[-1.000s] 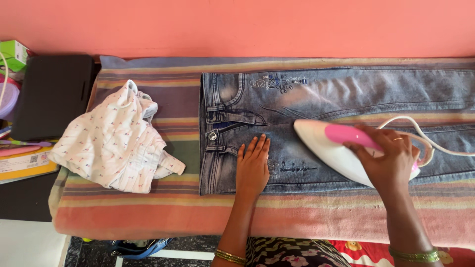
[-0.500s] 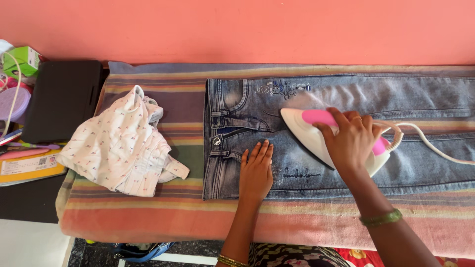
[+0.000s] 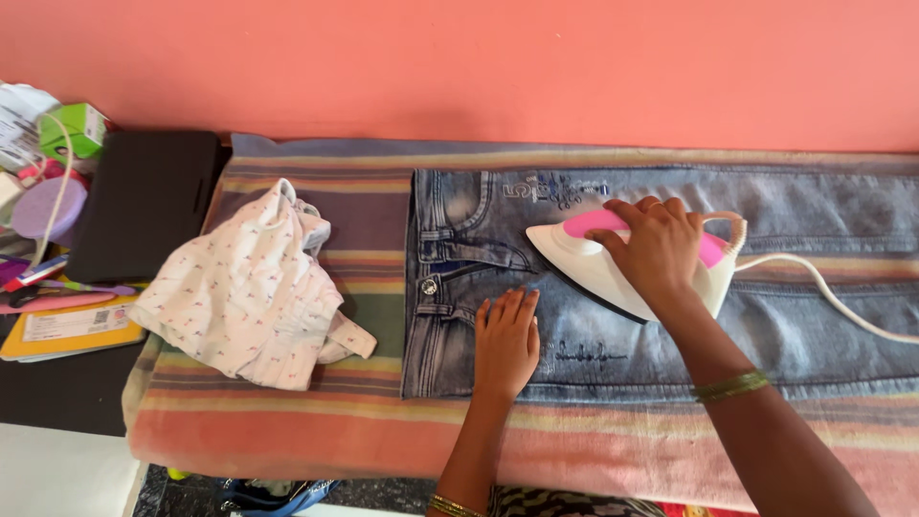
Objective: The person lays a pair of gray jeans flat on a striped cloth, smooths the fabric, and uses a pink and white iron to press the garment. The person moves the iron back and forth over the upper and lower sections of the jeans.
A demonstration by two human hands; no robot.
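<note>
Pressing flat on the denim, the left hand (image 3: 506, 343) lies palm down with its fingers together and stretched toward the wall, holding nothing; its forearm comes up from the bottom edge with gold bangles at the wrist. It rests on the nearer leg of the jeans (image 3: 814, 325), just right of the fly and button.

Those jeans lie spread on a striped blanket (image 3: 316, 421), their long axis running left to right, waistband at the left and legs going off the right edge.

Beyond the left hand, the right hand (image 3: 656, 249) is clamped over the pink handle of the white iron (image 3: 598, 273), fingers curled around it from above, the forearm slanting in from the lower right with a green-gold bangle. The iron sits sole down on the upper thigh of the jeans; its long axis is nearly parallel to theirs, its pointed tip aimed left at the pocket and waistband. Its white cord (image 3: 833, 292) trails off to the right.

Compared with a second ago, the iron has travelled left and away from the person, from the nearer leg toward the pocket area, and the right arm has followed. The left hand has kept its place on the cloth.

Left of the jeans lies a crumpled white printed garment (image 3: 244, 287). Farther left are a black case (image 3: 144, 206) and a small green box (image 3: 75, 129), against the coral wall (image 3: 479, 67).
</note>
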